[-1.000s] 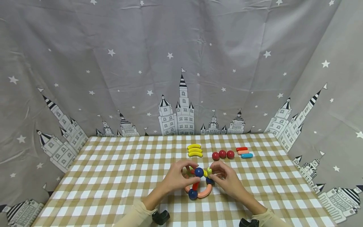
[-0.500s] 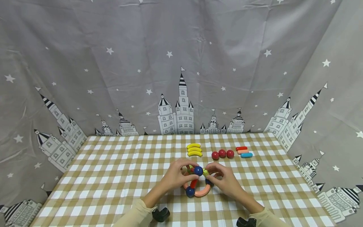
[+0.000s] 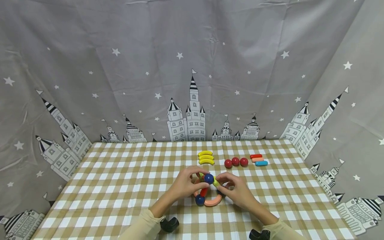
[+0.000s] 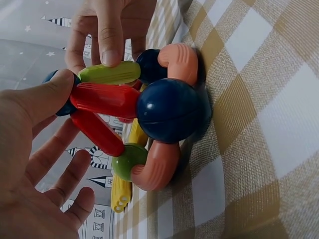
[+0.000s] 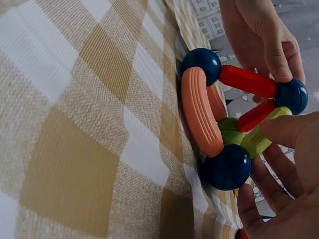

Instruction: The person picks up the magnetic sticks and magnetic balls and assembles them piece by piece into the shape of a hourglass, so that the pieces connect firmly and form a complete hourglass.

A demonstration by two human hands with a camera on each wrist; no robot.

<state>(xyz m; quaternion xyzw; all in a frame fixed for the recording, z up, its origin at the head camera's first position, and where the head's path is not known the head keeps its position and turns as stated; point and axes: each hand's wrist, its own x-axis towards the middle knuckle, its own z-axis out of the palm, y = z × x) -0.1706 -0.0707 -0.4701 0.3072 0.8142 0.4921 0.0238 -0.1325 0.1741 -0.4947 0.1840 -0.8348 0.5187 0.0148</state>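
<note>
1. Pinched in the left hand [image 3: 186,183], thumb against fingers: top blue ball [image 3: 209,178], at the apex of the ball-and-rod frame [image 3: 204,191]; other fingers of that hand loosely spread, clear of any rod;
2. Pinched in the right hand [image 3: 237,190], just to the right of the left-hand grip: light-green rod [image 4: 114,73], slanting from the top blue ball down to the right base ball [image 5: 228,167], also blue;
3. Below the left-hand grip: two red rods [image 4: 105,99], descending from the apex, one to the near base ball [image 4: 168,110], one to the green ball [image 4: 128,159]; at the foot, curved orange rods [image 5: 199,112] between base balls, over checked cloth [image 3: 126,180];
4. Step in hand, judging by the pose: fitting of the light-green rod as third leg of the frame; upper end touching the apex or nearly so, impossible to tell which;
5. Called for next, by the same judgement: steady left-hand pinch, slight push of the rod's upper end onto the ball, then check of both ends before any release;
6. Beyond both grips, well apart: yellow rods [image 3: 205,157]; farther right, red balls [image 3: 235,161] and, past these, short straight rods [image 3: 261,163].
</note>
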